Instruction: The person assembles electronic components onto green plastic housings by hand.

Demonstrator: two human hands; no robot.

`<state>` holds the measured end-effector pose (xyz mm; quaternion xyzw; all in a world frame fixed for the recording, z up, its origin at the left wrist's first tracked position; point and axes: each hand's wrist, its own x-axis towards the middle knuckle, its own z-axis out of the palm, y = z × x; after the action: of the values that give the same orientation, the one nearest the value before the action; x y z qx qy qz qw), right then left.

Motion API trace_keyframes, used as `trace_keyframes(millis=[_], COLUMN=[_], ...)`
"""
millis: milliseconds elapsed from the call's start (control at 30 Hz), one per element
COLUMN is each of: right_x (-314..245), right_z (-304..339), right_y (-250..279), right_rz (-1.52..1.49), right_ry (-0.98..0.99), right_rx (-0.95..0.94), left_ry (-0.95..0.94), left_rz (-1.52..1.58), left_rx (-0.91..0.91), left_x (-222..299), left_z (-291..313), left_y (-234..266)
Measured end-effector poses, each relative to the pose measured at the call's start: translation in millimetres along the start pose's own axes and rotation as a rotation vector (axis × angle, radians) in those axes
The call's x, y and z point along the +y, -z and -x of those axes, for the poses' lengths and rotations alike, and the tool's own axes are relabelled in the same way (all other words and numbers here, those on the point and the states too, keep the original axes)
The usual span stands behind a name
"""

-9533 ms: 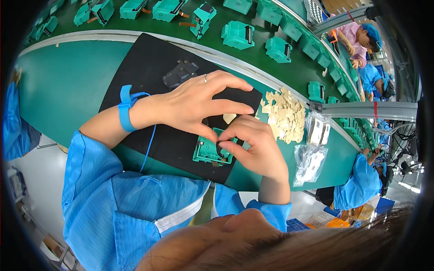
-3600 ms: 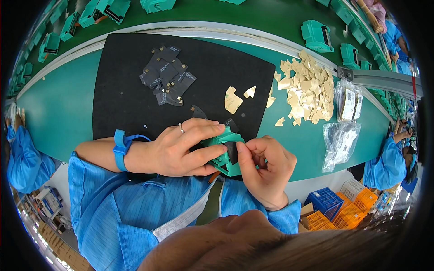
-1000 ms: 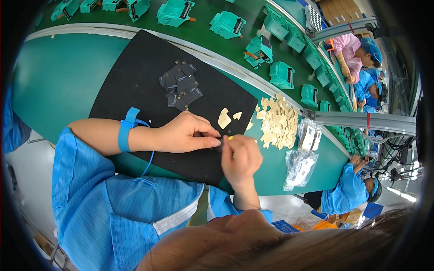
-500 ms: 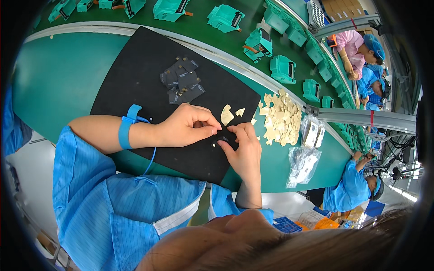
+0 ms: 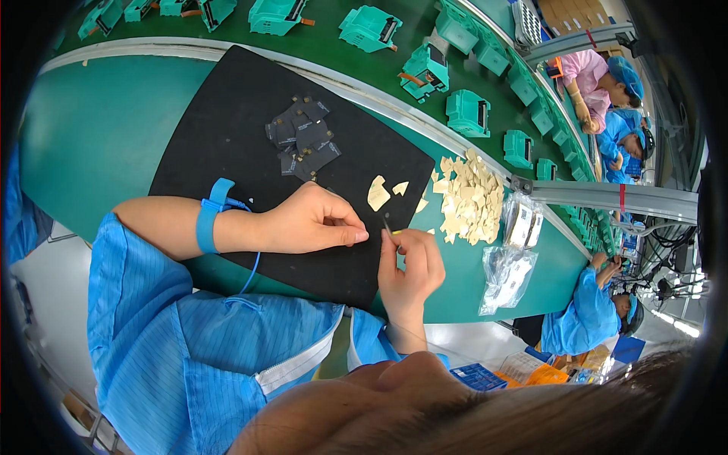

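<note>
My left hand [image 5: 318, 220] is closed in a pinch over the black mat [image 5: 205, 152]; whatever its fingertips hold is hidden. Just right of it, the thumb and index finger of my right hand [image 5: 415, 267] pinch a thin dark piece [image 5: 387, 222], seen almost edge-on. A small pale spot shows inside that hand, too small to make out. Farther up the mat lies a loose pile of flat black cards [image 5: 309, 133] with small gold-coloured tabs. Cream paper scraps [image 5: 378, 194] rest near my fingertips.
A heap of cream scraps [image 5: 470, 199] and clear plastic bags [image 5: 506, 279] lie on the green table to the right. Beyond a metal rail, a conveyor carries teal fixtures [image 5: 469, 114]. A blue wrist strap [image 5: 207, 226] trails a cord. Co-workers [image 5: 588, 315] sit at the right.
My right hand has drawn down and right, its fingers closing more tightly. The dark piece, earlier showing a flat face between my hands, is now nearly edge-on. Conveyor fixtures have shifted slightly left.
</note>
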<state>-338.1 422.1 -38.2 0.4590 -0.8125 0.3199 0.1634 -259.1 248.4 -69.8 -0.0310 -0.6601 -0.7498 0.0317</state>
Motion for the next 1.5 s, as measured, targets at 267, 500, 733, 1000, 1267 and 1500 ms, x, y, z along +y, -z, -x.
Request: trace_keyframes(millis=[267, 500, 733, 1000, 1267, 1500], right_x=[-19.7, -7.6, -10.2, -12.7, -9.7, 75.8], right_z=[-3.3, -14.0, -9.5, -12.2, -10.0, -15.5], right_y=[0.8, 4.0, -3.5, -4.7, -9.7, 20.6], right_rz=[-0.036, -0.443, -0.132, 0.145, 0.116, -0.266], right_ry=[0.165, -0.218, -0.097, 0.245, 0.276, -0.578], right_rx=[-0.017, -0.133, 0.069, -0.101, -0.100, 0.089], left_ry=[0.019, 0.039, -0.081, -0.304, -0.303, -0.134], left_rz=[0.158, -0.075, -0.127, -0.443, -0.616, -0.176], left_rx=[-0.060, -0.084, 0.050, 0.132, 0.053, 0.004], left_x=[-3.3, 5.0, 4.6, 1.2, 6.3, 7.6], left_z=[-2.6, -1.2, -6.4, -4.1, -0.9, -5.4], left_y=[-1.9, 3.2, 2.8, -3.5, -5.1, -3.6])
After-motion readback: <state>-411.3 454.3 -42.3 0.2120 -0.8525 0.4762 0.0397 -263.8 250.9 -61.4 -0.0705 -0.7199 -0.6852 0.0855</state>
